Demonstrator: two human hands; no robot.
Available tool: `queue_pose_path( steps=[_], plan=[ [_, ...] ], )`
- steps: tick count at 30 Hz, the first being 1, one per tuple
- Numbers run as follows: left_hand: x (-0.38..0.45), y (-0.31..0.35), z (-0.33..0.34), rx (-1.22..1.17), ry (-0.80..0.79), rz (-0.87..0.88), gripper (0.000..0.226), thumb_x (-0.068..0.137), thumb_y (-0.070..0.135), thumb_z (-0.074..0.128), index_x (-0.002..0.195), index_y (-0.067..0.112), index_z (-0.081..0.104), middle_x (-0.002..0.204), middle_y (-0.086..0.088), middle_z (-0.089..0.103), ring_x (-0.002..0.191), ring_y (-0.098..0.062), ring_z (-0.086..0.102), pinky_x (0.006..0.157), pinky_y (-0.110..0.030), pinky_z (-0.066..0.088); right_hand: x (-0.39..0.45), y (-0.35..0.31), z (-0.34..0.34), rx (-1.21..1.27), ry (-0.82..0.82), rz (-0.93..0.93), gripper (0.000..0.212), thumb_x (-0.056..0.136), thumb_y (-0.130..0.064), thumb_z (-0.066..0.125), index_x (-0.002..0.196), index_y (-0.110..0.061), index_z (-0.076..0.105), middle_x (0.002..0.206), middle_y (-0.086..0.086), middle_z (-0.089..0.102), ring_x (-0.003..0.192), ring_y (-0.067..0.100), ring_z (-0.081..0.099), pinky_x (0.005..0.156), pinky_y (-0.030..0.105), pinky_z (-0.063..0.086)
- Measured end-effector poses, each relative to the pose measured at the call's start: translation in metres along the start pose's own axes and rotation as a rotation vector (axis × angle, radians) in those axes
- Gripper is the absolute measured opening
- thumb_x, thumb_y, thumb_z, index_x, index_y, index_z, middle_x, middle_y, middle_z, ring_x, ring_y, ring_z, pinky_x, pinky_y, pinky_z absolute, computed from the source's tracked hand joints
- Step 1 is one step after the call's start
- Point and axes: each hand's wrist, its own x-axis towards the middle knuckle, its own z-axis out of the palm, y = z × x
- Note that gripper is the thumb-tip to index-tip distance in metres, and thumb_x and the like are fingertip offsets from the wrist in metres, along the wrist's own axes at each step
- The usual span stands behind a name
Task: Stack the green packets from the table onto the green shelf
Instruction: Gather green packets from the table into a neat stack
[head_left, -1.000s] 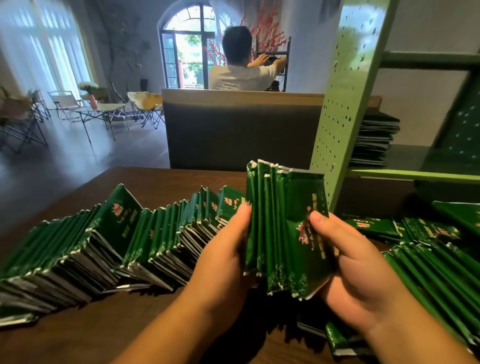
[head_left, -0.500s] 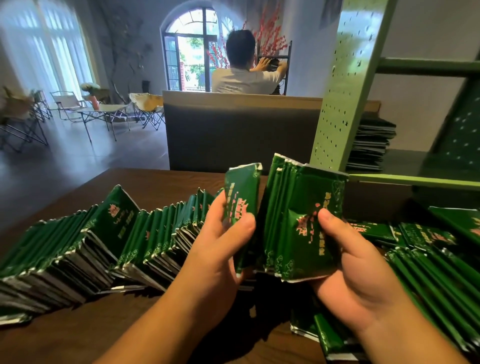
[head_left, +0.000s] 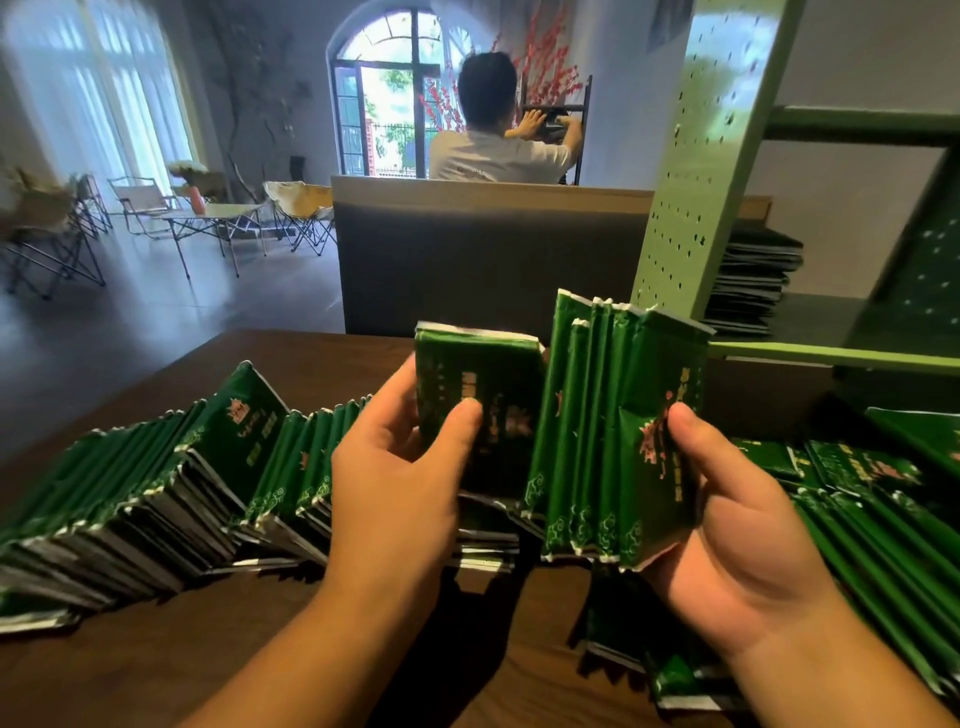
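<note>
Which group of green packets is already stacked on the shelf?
The dark stack lying flat on the green shelf, behind its perforated upright; the others are on the table or held in hands.

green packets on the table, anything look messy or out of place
Yes. The long row of green foil packets on the dark wooden table has slumped over like fallen dominoes, leaning rather than upright. Near the right hand, loose green packets lie flat and askew at the table edge.

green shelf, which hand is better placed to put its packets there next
Right. The right hand grips the bigger bundle just below the green shelf; the left hand is farther off.
</note>
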Motion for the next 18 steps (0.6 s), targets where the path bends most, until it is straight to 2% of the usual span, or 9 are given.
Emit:
queue_pose_path(
  steps=[2,4,5,8,13,16,18],
  plan=[
    [-0.002,0.002,0.000,-0.008,-0.028,0.007,0.027,0.093,0.008,0.065,0.115,0.022,0.073,0.104,0.007,0.079,0.097,-0.009,0.074,0.079,-0.021,0.060,-0.002,0.000,0.005,-0.032,0.005,-0.010,0.049,0.040,-0.026,0.099,0.080,-0.009,0.076,0.074,0.011,0.072,0.063,0.024,0.073,0.054,0.039,0.060],
    [-0.005,0.003,0.002,-0.070,-0.097,-0.029,0.020,0.092,0.011,0.065,0.108,0.019,0.075,0.098,0.003,0.079,0.088,-0.013,0.077,0.069,-0.024,0.062,-0.003,0.000,0.008,-0.061,0.023,-0.051,0.024,0.066,-0.020,0.074,0.087,-0.009,0.070,0.069,0.009,0.072,0.058,0.020,0.072,0.048,0.033,0.058],
    [-0.006,0.004,0.002,-0.088,-0.143,-0.041,0.020,0.090,0.012,0.065,0.107,0.017,0.074,0.097,0.002,0.080,0.085,-0.013,0.077,0.066,-0.023,0.061,-0.003,0.001,0.008,-0.085,0.030,-0.066,0.024,0.070,-0.017,0.067,0.092,-0.009,0.068,0.072,0.010,0.074,0.061,0.019,0.073,0.049,0.033,0.058],
    [-0.008,0.000,0.005,-0.120,-0.275,-0.101,0.029,0.079,0.022,0.067,0.108,0.020,0.072,0.102,0.002,0.079,0.091,-0.013,0.076,0.070,-0.022,0.060,-0.001,0.003,0.006,-0.169,0.044,-0.075,0.037,0.073,-0.017,0.066,0.108,-0.007,0.068,0.094,0.017,0.077,0.081,0.025,0.077,0.062,0.038,0.062],
    [-0.007,-0.012,0.004,-0.199,-0.292,-0.188,0.032,0.078,0.016,0.072,0.109,0.024,0.074,0.118,-0.008,0.073,0.107,-0.028,0.073,0.083,-0.045,0.061,0.001,0.005,0.004,-0.300,0.086,-0.075,0.047,0.070,-0.022,0.070,0.115,-0.007,0.068,0.102,0.019,0.077,0.091,0.029,0.076,0.080,0.044,0.057],
    [-0.005,-0.013,0.002,-0.232,-0.266,-0.222,0.027,0.082,0.016,0.080,0.106,0.025,0.075,0.119,-0.009,0.074,0.111,-0.032,0.070,0.093,-0.059,0.055,-0.001,0.004,0.006,-0.369,0.094,-0.117,0.046,0.069,-0.025,0.070,0.111,-0.007,0.069,0.095,0.015,0.078,0.086,0.027,0.077,0.069,0.039,0.062],
    [-0.005,-0.012,0.002,-0.261,-0.264,-0.241,0.030,0.079,0.015,0.073,0.107,0.024,0.075,0.120,-0.011,0.073,0.113,-0.034,0.070,0.096,-0.061,0.053,-0.002,0.004,0.006,-0.387,0.086,-0.141,0.037,0.070,-0.026,0.069,0.102,-0.008,0.073,0.092,0.016,0.078,0.082,0.026,0.077,0.063,0.035,0.063]
  ],
)
